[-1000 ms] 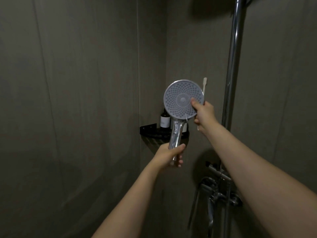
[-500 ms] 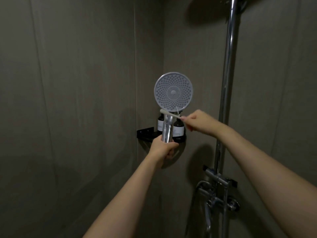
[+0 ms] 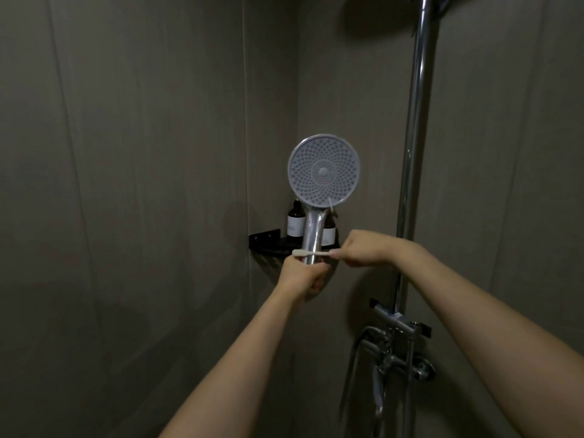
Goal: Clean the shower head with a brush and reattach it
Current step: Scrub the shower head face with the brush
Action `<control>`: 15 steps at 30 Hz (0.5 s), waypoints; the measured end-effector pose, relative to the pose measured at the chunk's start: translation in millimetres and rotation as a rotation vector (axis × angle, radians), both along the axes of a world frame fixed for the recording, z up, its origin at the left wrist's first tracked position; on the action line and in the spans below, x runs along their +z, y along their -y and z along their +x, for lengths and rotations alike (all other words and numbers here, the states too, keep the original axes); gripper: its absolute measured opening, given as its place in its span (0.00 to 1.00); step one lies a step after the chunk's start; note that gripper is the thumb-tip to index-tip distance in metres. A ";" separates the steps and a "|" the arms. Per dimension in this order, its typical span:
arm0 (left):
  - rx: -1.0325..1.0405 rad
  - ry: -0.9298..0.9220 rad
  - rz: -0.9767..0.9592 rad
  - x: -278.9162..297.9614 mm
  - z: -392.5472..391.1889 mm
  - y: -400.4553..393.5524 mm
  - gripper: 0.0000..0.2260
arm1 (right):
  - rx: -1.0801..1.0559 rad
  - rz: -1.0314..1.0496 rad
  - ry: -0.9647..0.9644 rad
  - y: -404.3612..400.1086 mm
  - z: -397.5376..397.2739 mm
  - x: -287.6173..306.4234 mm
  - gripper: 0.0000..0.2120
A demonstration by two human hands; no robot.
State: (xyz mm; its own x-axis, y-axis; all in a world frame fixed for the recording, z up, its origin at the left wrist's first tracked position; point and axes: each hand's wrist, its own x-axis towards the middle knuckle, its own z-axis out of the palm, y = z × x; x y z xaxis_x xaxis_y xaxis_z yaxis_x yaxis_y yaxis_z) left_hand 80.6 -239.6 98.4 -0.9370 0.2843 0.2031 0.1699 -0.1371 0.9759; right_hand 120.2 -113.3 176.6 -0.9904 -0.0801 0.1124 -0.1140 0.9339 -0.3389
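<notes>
While the left hand (image 3: 303, 276) wraps its fingers tightly around the bottom of the handle, the shower head (image 3: 324, 170) stands upright in front of the corner where two grey walls meet, its spray face turned toward the camera. That face is a flat, pale grey disc, round and edged by a thin lighter rim, covered in rings of small nozzle dots that circle a plain hub at the centre. A short pale streak shows at the lower right of the disc. Below the disc the neck narrows into a shiny chrome handle that catches the dim light.

The right hand (image 3: 369, 249) is closed around one end of a slim, light-coloured brush (image 3: 311, 252), pinching it near the fingertips. The brush lies level across the front of the chrome handle, just above the left hand, its far end sticking out to the left of the handle.

Behind the handle, a black corner shelf (image 3: 264, 240) is fixed to the walls and carries two dark bottles (image 3: 296, 221) with white labels, one partly hidden by the handle. To the right, a chrome riser pipe (image 3: 415, 147) runs up the wall, and a chrome mixer valve (image 3: 398, 358) sits at its foot, low in the frame.
</notes>
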 end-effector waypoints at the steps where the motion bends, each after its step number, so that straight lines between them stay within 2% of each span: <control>1: -0.014 -0.010 0.003 -2.2 -1.2 0.4 0.08 | -0.017 -0.042 -0.099 -2.1 -0.2 0.5 0.22; 3: -0.064 -0.035 0.004 -4.3 -1.1 0.8 0.08 | -0.087 -0.134 -0.332 -7.2 -4.3 0.5 0.22; 5: -0.121 -0.040 0.045 -3.9 -1.3 1.9 0.09 | -0.057 -0.170 -0.265 -9.2 -4.5 -0.4 0.22; 6: -0.163 -0.021 0.090 -5.2 -2.1 2.4 0.13 | -0.021 -0.145 -0.161 -9.4 -3.9 -1.9 0.22; 7: -0.210 0.005 0.148 -7.7 -3.7 2.6 0.20 | 0.004 -0.103 -0.080 -9.2 -2.7 -3.4 0.22; 8: -0.255 0.020 0.209 -10.3 -5.2 2.3 0.29 | 0.013 -0.064 -0.066 -9.3 -2.8 -4.9 0.22; 10: -0.300 0.016 0.284 -15.2 -7.4 0.6 0.41 | -0.026 -0.074 -0.195 -11.9 -6.2 -4.2 0.22; 12: -0.307 0.042 0.318 -13.9 -8.2 -0.2 0.42 | -0.082 -0.152 -0.309 -15.6 -8.2 -2.3 0.22; 13: -0.301 0.074 0.336 -10.1 -7.8 0.7 0.39 | -0.073 -0.165 -0.279 -17.1 -7.5 -1.6 0.23; 15: -0.285 0.139 0.382 -5.2 -11.8 4.6 0.35 | -0.007 -0.090 -0.077 -16.8 -2.5 -1.4 0.23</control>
